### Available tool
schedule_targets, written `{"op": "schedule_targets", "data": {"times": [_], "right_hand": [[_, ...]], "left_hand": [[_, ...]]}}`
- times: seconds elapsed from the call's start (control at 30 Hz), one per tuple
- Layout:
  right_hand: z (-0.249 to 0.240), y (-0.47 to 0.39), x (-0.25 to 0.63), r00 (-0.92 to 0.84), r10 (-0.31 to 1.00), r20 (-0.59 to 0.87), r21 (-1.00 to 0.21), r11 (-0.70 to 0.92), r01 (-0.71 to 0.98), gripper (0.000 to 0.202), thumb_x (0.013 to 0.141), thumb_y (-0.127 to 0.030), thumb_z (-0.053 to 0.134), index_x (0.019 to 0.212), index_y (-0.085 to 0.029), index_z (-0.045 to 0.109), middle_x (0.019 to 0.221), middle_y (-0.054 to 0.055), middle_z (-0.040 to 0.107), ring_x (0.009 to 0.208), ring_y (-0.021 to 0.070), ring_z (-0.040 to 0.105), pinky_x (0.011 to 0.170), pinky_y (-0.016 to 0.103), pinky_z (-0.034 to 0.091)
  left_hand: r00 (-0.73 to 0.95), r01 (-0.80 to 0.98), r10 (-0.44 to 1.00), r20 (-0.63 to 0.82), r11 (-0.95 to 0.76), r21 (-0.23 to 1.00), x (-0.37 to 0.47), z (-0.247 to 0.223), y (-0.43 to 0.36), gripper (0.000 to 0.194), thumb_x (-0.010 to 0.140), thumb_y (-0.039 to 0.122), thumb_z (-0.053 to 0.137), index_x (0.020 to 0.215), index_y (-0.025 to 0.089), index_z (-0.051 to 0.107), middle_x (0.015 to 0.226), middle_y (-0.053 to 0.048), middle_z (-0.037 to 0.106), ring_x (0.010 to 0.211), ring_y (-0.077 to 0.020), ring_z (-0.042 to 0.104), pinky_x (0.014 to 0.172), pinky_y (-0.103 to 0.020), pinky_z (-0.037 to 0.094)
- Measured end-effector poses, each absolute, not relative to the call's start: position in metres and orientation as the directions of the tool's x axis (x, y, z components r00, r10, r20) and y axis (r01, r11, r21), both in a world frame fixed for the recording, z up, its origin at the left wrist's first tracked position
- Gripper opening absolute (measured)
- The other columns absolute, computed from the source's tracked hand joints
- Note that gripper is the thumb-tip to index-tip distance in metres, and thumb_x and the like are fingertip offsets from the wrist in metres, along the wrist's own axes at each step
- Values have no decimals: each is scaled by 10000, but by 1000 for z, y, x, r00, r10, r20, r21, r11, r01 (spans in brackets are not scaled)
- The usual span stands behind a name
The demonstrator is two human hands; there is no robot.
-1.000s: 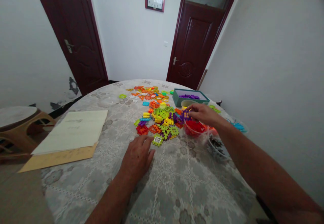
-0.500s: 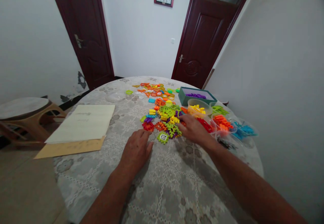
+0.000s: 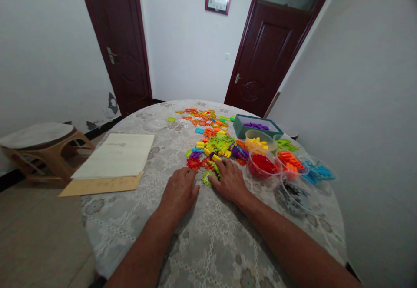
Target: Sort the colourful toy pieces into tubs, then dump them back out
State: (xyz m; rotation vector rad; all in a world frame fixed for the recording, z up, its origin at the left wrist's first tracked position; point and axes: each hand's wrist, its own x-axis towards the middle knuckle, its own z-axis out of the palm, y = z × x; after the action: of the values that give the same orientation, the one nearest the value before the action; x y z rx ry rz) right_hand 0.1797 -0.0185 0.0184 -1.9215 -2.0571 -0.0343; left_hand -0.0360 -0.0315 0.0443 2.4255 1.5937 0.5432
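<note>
A heap of colourful plastic pieces (image 3: 221, 142) lies on the patterned tablecloth (image 3: 208, 236), mixing green, red, orange, yellow and purple. My left hand (image 3: 180, 189) rests on the cloth at the heap's near left, fingers apart, close to red pieces (image 3: 194, 163). My right hand (image 3: 228, 179) is over the near edge of the heap, its fingers curved around a green piece (image 3: 215, 168) that they partly hide. A flat green piece (image 3: 206, 178) lies beside the right thumb.
Clear bowls hold red (image 3: 264, 164), yellow (image 3: 260, 144), orange (image 3: 289, 161), blue (image 3: 317, 171) and dark grey pieces (image 3: 295, 196). Behind them is a green box (image 3: 239, 127) with purple pieces. At the left are paper sheets (image 3: 114, 155) and a stool (image 3: 35, 136).
My right hand has moved left and nearer, from the heap's right side to its near edge. My left hand keeps its place beside the heap. The camera view has shifted slightly.
</note>
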Motion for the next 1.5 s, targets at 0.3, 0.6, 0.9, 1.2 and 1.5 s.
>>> {"op": "schedule_targets", "data": {"times": [0.3, 0.6, 0.9, 1.2, 1.5], "right_hand": [[19, -70, 204, -538, 793, 285, -467, 605, 645, 414, 949, -353, 692, 1352, -263, 670, 1429, 119, 625, 1334, 290, 565, 1161, 490, 423], [1, -44, 234, 48, 991, 123, -982, 114, 154, 398, 991, -566, 607, 1209, -270, 760, 1227, 67, 754, 1141, 260, 686, 1041, 430, 512], [-2, -41, 237, 98, 992, -83, -969, -58, -240, 445, 844, -507, 802, 1214, -268, 734, 1186, 67, 779, 1109, 251, 720, 956, 387, 562], [13, -52, 250, -30, 982, 187, -840, 176, 513, 292, 923, -312, 636, 1190, -272, 748, 1188, 71, 756, 1109, 268, 689, 1037, 456, 501], [16, -54, 245, -131, 928, 349, -649, 341, 680, 240, 964, -253, 579, 1148, -222, 730, 1131, 97, 743, 1075, 249, 681, 1003, 427, 528]], "left_hand": [[424, 841, 905, 40, -410, 353, -53, 47, -39, 653, 838, 219, 721, 1470, 143, 573, 1500, -208, 568, 1408, -359, 509, 1186, -472, 400], [467, 784, 874, 136, -481, 393, -46, 56, -43, 437, 975, 299, 622, 1392, 168, 611, 1388, -158, 654, 1311, -295, 580, 1133, -441, 436], [600, 709, 784, 159, -613, 348, -13, 53, -51, 395, 918, 358, 726, 1273, 196, 666, 1267, -129, 686, 1229, -296, 598, 1080, -441, 463], [599, 745, 789, 139, -612, 266, -4, 44, -47, 210, 980, 229, 561, 1131, 184, 699, 1149, -130, 709, 1143, -293, 622, 1020, -430, 477], [338, 772, 908, 248, -418, 479, -9, 47, -43, 286, 1058, 252, 358, 1177, 213, 615, 1074, -107, 731, 981, -231, 694, 911, -360, 504]]}}
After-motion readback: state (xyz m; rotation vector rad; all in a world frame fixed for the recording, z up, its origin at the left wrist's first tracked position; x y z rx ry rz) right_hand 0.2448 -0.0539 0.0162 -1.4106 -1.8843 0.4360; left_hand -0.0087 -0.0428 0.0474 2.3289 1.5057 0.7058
